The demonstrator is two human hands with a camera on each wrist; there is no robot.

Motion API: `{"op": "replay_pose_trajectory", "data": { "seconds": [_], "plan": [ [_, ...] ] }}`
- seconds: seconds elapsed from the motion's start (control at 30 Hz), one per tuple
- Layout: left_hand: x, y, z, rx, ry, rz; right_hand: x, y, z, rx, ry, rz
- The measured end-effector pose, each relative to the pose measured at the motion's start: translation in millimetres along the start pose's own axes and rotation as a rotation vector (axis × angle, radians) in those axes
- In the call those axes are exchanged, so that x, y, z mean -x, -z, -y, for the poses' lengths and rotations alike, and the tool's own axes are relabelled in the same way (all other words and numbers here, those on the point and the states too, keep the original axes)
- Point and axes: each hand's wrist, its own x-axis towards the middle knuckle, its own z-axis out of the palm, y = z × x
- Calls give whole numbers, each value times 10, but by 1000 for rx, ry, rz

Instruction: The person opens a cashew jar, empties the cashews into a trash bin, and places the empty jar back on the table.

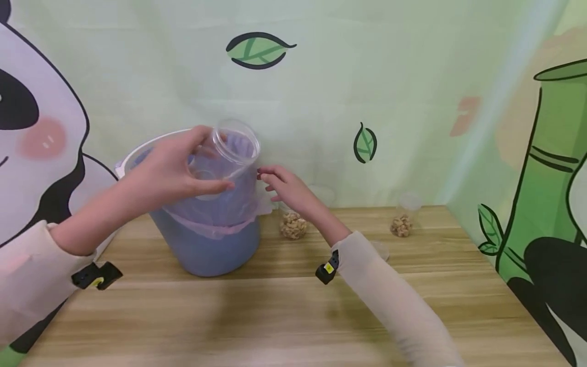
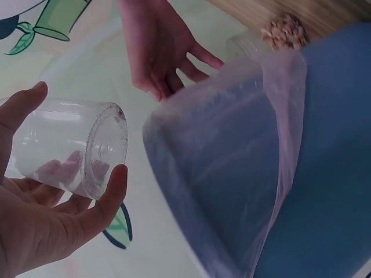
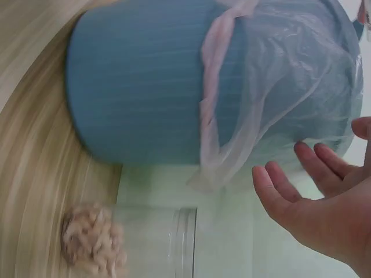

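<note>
Left hand (image 1: 169,163) grips the clear jar (image 1: 215,168), thumb on one side and fingers curled round the other, spread about as wide as the jar's body. The jar tilts, its ringed end up and away from the wrist; I see nothing inside. From where I stand, it is held above the work surface and overlaps the blue bucket (image 1: 211,255) in the head view; the left wrist view shows a gap between jar and bucket. Right hand (image 1: 291,191) holds nothing: fingers apart, slightly bent, just beside the bucket's bag-lined upper side. Contact with the pale bag (image 1: 224,229) cannot be told. Step in hand, my judgement: the jar is being handled at the lined bucket, with the right hand free to assist. Next move would seem to call for a steady left grip and a clear path between jar and bag edge; loose film could snag a fingertip, and smooth walls could slip. Below the right hand, near the bucket, stands a nut jar (image 1: 293,224) with pale pieces in its lower part; farther to that hand's right stands a second nut jar (image 1: 401,224). A clear disc (image 1: 380,250) lies partly behind the right sleeve (image 1: 380,285), on the wooden table (image 1: 284,316).
</note>
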Motion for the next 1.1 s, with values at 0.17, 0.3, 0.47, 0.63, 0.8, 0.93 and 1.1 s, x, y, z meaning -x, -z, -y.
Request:
{"op": "replay_pose_trajectory", "data": {
  "seconds": [0.17,0.3,0.47,0.63,0.8,0.93,1.1],
  "plan": [
    [21,-135,-16,59,-10,16,167,90,-113,157,87,71],
    [-9,-275,-26,121,-48,39,279,171,-176,224,94,86],
    [-33,-462,-13,184,-67,73,387,276,-233,278,77,92],
    [-66,-659,3,225,-86,92,513,441,-289,299,65,88],
    [-80,-878,16,340,-86,110,645,621,-369,360,49,79],
    [-90,-1066,44,385,-86,116,754,764,-450,376,16,61],
    [-108,-1312,115,393,-81,122,846,906,-598,406,-9,52]
  ]
}}
